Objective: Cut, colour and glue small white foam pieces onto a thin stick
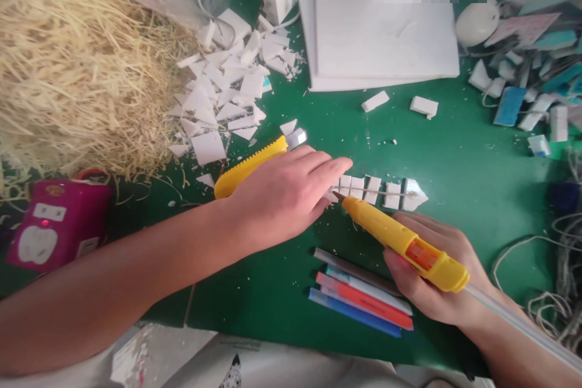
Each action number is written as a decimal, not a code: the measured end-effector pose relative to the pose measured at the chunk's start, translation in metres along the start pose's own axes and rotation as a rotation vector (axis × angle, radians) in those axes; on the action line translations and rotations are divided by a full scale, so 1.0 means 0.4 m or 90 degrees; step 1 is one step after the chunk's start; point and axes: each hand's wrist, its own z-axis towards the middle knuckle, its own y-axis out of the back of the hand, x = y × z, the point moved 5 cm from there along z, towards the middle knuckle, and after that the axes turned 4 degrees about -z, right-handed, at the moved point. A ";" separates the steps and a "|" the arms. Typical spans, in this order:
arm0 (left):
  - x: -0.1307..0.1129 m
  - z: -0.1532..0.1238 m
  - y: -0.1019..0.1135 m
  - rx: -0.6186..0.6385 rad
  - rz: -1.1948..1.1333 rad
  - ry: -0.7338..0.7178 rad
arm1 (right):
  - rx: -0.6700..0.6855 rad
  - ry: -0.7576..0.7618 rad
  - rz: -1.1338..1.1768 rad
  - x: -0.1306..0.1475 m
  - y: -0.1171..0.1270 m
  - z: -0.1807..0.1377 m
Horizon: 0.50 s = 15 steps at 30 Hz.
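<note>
My left hand [286, 191] lies over the left end of a row of small white foam pieces [357, 186], its fingers together and gripping that end. A thin cord runs along the row, and a pointed piece [413, 195] sits at its right end. My right hand [436, 260] is closed around a yellow hot glue pen [386, 224] with an orange part in its side and a translucent stick at its back. The pen's tip meets the row close to my left fingertips; whether glue comes out cannot be seen. Partly under my left hand is a yellow utility knife [254, 163].
White foam scraps [222, 85] and pale shredded straw [86, 66] are heaped at the left. White foam sheets [386, 36] lie at the back. Several pens [364, 300] rest in front, a magenta power box [63, 218] at left, and tangled cord [564, 291] with blue-white scraps [509, 106] at right.
</note>
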 end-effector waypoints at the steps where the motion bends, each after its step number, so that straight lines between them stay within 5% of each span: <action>1: 0.000 0.000 0.000 0.002 0.000 0.001 | 0.006 -0.005 0.004 0.000 0.001 -0.001; 15: 0.001 0.001 0.000 0.005 0.007 0.002 | 0.101 -0.129 0.023 -0.002 0.022 0.002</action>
